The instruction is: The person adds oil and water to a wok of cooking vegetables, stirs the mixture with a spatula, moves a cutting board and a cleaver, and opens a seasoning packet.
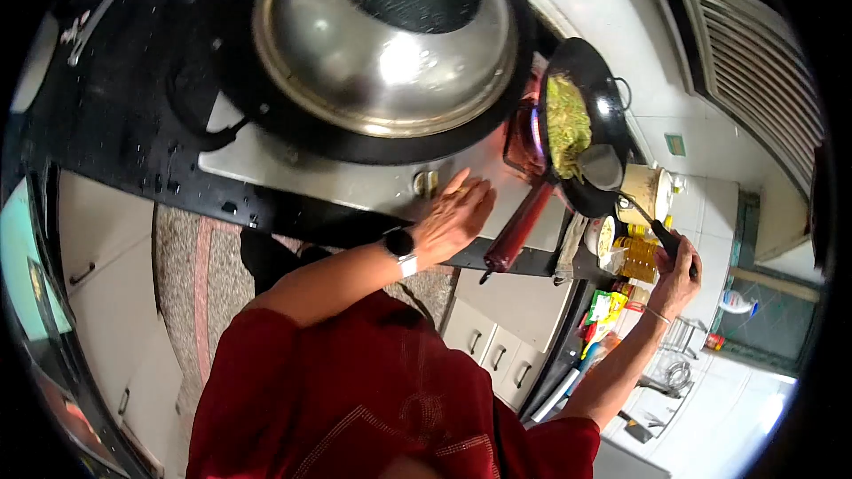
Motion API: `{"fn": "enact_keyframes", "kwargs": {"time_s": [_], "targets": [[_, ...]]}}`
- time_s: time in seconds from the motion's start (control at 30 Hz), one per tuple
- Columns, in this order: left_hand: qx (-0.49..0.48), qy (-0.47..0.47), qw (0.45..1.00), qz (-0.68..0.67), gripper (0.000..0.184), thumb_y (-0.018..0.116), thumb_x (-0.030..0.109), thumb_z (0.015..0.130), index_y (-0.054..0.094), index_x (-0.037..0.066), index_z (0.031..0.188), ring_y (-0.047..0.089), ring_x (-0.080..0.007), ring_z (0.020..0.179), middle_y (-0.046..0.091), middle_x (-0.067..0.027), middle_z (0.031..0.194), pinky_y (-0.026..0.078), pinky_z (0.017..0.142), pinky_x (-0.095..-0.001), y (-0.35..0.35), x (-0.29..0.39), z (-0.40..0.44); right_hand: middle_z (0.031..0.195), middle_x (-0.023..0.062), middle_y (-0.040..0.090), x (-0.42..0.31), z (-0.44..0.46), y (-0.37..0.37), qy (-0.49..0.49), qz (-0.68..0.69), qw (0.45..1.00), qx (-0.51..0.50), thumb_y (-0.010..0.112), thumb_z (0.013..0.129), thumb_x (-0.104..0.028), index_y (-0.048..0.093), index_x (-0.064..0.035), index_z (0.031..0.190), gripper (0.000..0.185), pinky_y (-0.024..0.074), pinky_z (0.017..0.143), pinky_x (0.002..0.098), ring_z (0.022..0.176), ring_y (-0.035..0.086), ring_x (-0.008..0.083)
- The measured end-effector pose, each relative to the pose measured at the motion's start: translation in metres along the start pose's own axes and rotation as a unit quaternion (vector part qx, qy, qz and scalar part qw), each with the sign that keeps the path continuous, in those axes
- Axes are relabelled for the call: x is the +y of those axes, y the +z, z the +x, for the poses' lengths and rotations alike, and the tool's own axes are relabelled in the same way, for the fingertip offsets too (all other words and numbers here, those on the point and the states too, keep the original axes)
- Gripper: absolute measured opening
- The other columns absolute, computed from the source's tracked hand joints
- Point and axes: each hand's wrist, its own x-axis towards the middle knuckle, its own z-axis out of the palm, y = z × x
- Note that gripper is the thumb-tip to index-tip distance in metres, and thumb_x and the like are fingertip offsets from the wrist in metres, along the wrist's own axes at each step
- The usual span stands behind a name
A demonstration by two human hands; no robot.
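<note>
My right hand [679,273] is closed round the black handle of a spatula [601,167], whose metal blade rests in a small black wok [605,111]. Chopped green food [566,120] lies along one side of this wok, over a lit burner [536,133]. The wok's red handle [522,226] points towards my body. My left hand [454,220] is at the front of the steel stove [346,182], its thumb and fingers bent round a control knob [464,187] that they mostly hide. Another knob [426,184] shows beside it.
A large wok with a domed steel lid [390,62] covers the other burner. Beyond the small wok stand a cream pot [655,191], a bowl [601,236] and an oil bottle [637,259]. A cloth [569,248] hangs at the counter edge. A range hood [741,53] is above.
</note>
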Motion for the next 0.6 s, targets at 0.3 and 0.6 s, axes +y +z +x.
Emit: {"fn": "enact_keyframes", "kwargs": {"time_s": [0.3,0.6], "targets": [[-0.193,-0.411,0.606,-0.653,0.040,0.041,0.041,0.105,0.049,0.006,0.122,0.065,-0.0165,0.072,0.063,-0.0091,0.088,0.052,0.057,-0.0311,-0.077,0.056,0.032,0.078,0.0062,0.066,0.037,0.002,0.031,0.059,0.063,0.996,0.015,0.072,0.088,-0.018,0.065,-0.0048,0.091,0.016,0.0539,0.051,0.0260,0.055,0.063,0.0144],[-0.232,-0.430,0.594,-0.639,0.029,0.049,0.036,0.101,0.047,0.007,0.104,0.046,-0.0100,0.045,0.054,-0.0053,0.073,0.035,0.037,-0.0252,-0.091,0.069,0.048,0.082,0.0105,0.066,0.029,-0.018,0.006,0.105,0.133,0.985,0.034,0.062,0.091,-0.016,0.068,0.0038,0.092,0.020,0.0525,0.042,0.0287,0.047,0.061,0.0179]]}}
